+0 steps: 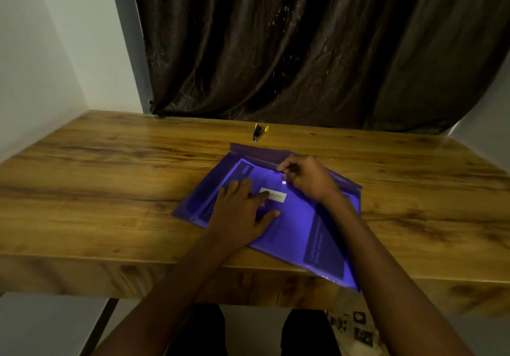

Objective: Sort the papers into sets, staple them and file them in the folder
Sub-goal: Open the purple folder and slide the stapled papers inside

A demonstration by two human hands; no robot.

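I note a purple translucent folder (pixel 298 226) lying flat on the wooden table (pixel 110 184), set askew near the front edge, with its near right corner projecting past that edge. Papers (pixel 287 217) show through the cover as a lighter sheet inside. A white label (pixel 276 196) sits on the folder's face, with a small white snap button (pixel 284 182) just behind it. The left hand (pixel 242 212) rests flat on the folder, fingers spread and straight, its index fingertip touching the label. The right hand (pixel 306 176) is at the folder's flap (pixel 259 154) along the far edge, fingers curled and pinching the flap's edge just behind the button. A yellow and black stapler (pixel 259 132) stands apart from the folder, toward the far edge of the table, in front of a dark brown curtain (pixel 303 46).
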